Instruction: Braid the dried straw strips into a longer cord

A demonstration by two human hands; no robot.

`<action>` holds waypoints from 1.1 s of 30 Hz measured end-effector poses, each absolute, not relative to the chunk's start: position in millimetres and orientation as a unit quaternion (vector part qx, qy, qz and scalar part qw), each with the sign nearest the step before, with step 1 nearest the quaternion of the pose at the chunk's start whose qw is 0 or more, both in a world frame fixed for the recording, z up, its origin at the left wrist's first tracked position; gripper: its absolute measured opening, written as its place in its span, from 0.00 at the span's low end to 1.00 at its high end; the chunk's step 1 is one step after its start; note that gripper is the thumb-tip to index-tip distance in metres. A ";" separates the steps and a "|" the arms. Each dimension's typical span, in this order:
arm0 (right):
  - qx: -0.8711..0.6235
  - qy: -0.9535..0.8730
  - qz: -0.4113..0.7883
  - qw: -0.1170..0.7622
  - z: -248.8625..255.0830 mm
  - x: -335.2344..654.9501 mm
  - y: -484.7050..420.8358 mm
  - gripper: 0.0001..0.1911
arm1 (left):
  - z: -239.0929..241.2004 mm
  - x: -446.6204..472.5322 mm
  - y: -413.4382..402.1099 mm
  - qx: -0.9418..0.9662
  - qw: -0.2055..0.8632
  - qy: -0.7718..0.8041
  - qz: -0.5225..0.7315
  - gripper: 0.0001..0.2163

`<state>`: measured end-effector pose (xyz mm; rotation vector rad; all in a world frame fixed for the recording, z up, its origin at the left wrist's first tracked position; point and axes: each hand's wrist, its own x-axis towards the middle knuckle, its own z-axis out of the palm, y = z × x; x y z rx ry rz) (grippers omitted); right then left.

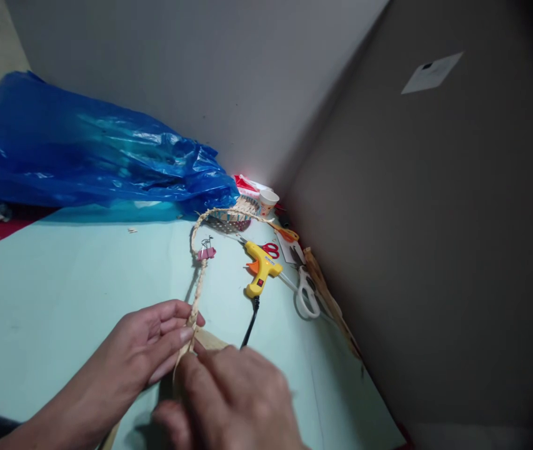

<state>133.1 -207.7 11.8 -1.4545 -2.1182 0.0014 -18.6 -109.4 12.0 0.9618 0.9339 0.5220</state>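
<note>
A long braided straw cord [197, 294] runs over the pale green table [60, 294] from a small woven basket [231, 220] toward me. A pink binder clip [206, 251] is clamped on it partway along. My left hand [147, 350] pinches the near end of the braid between thumb and fingers. My right hand [233, 400] is closed beside it on the loose flat straw strips [210, 340], fingers curled; it is slightly blurred and covers the strip ends.
A yellow glue gun [260, 269] with a black cable lies right of the braid. White-handled scissors [306, 294], red-handled scissors [272, 250], a paper cup [267, 201] and straw strips [329, 300] lie along the wall. A blue plastic bag [83, 150] fills the far left.
</note>
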 end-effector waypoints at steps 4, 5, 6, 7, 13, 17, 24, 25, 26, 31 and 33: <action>-0.625 -0.693 0.186 0.307 54.9 161.8 -193.5 0.12 | 20.0 -18.3 -107.4 0.472 0.756 0.385 0.238 0.22; -0.620 -0.679 0.287 0.270 61.7 165.0 -187.9 0.13 | 21.7 -18.1 -106.8 0.482 0.746 0.391 0.240 0.22; -0.598 -0.669 0.373 0.235 66.3 166.6 -182.4 0.13 | 23.2 -17.7 -106.6 0.493 0.732 0.400 0.245 0.23; -0.583 -0.661 0.423 0.211 68.7 166.8 -177.7 0.13 | 24.5 -17.2 -106.9 0.502 0.718 0.411 0.252 0.23; -0.589 -0.668 0.407 0.201 57.3 160.5 -170.4 0.12 | 20.7 -15.7 -114.4 0.534 0.694 0.402 0.267 0.21; -0.547 -0.677 0.407 0.277 41.7 161.1 -168.6 0.17 | 13.1 -19.5 -115.4 0.583 0.659 0.396 0.264 0.23; -0.525 -0.615 0.432 0.398 27.0 154.0 -171.0 0.18 | 10.1 -29.4 -115.5 0.635 0.630 0.383 0.230 0.22; -0.539 -0.615 0.415 0.399 25.9 152.0 -172.2 0.18 | 10.7 -28.8 -115.7 0.640 0.623 0.389 0.227 0.23; -0.548 -0.617 0.399 0.400 24.7 150.2 -173.3 0.17 | 11.7 -27.6 -115.9 0.643 0.617 0.396 0.220 0.24; -0.546 -0.645 0.340 0.413 17.5 145.8 -174.5 0.17 | 20.7 -20.8 -115.1 0.658 0.565 0.453 0.208 0.26; -0.542 -0.653 0.320 0.422 16.6 146.4 -173.8 0.16 | 21.9 -23.4 -114.4 0.695 0.507 0.465 0.210 0.22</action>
